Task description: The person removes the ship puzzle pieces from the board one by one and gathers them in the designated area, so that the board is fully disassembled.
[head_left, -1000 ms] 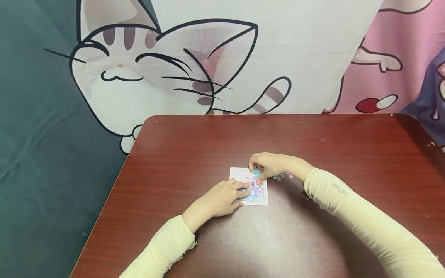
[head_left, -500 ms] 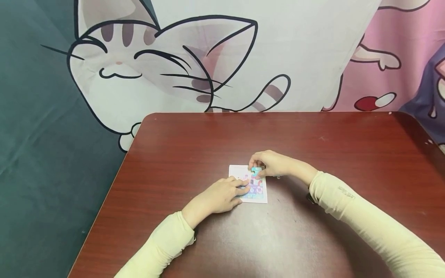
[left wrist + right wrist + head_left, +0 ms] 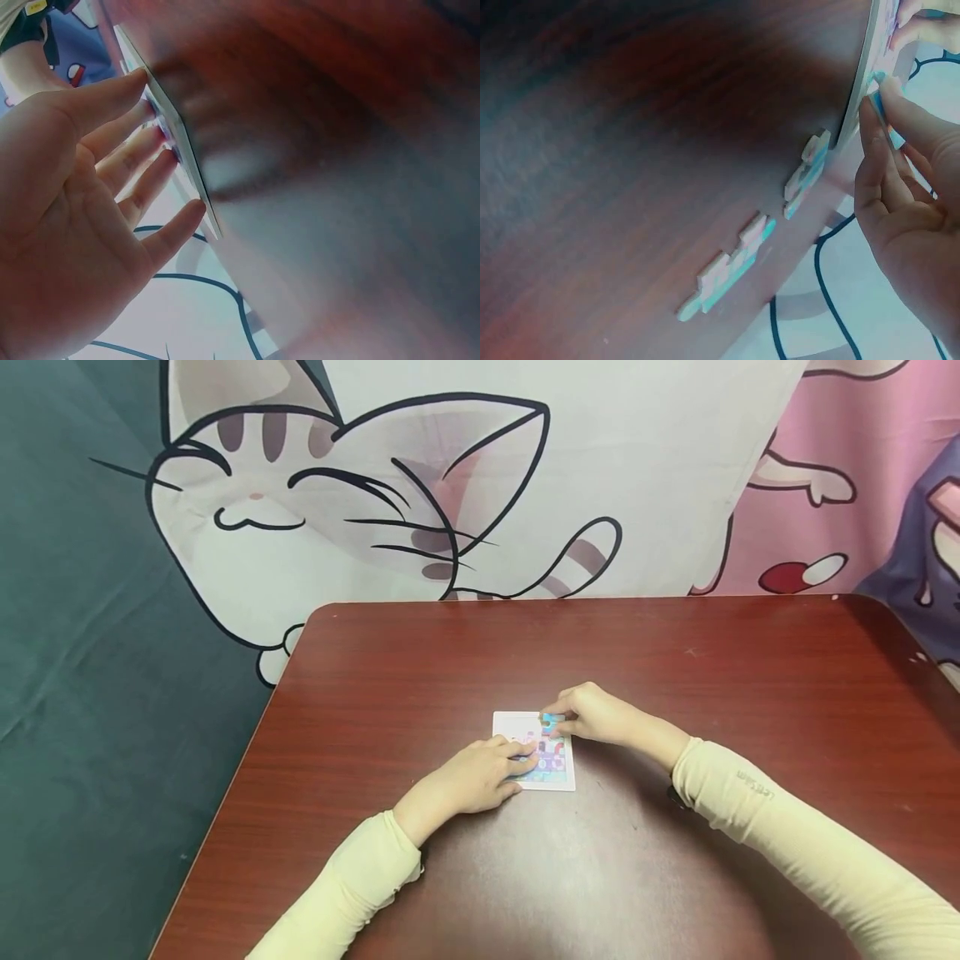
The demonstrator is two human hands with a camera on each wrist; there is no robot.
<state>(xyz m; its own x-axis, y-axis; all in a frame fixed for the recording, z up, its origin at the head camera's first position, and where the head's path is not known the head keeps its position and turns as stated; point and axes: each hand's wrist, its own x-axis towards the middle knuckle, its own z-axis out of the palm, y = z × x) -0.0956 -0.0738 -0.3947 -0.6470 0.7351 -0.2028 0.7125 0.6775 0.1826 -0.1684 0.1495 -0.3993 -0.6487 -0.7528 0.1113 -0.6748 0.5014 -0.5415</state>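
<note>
A square jigsaw puzzle board [image 3: 513, 721] with a white border and pastel pieces lies on the table. My left hand [image 3: 475, 778] rests on its left side, fingers spread; in the left wrist view the fingertips touch the board's edge and face [image 3: 178, 127]. At the upper right of the board my right hand [image 3: 597, 714] pinches a blue puzzle piece [image 3: 550, 723] between thumb and fingers. The right wrist view shows this puzzle piece [image 3: 878, 103] held tilted close to the board. Whether it touches the board, I cannot tell.
Two clusters of loose puzzle pieces, one nearer [image 3: 727, 267] and one closer to the board [image 3: 807, 175], lie on the table in the right wrist view. The right hand hides them in the head view. A cartoon cat curtain [image 3: 255, 560] hangs behind the brown table [image 3: 420, 652].
My right hand shifts slightly and its fingers tilt with the blue piece over the board's upper right corner. Loose pieces seen beside it earlier are now hidden. The left hand stays in place.
</note>
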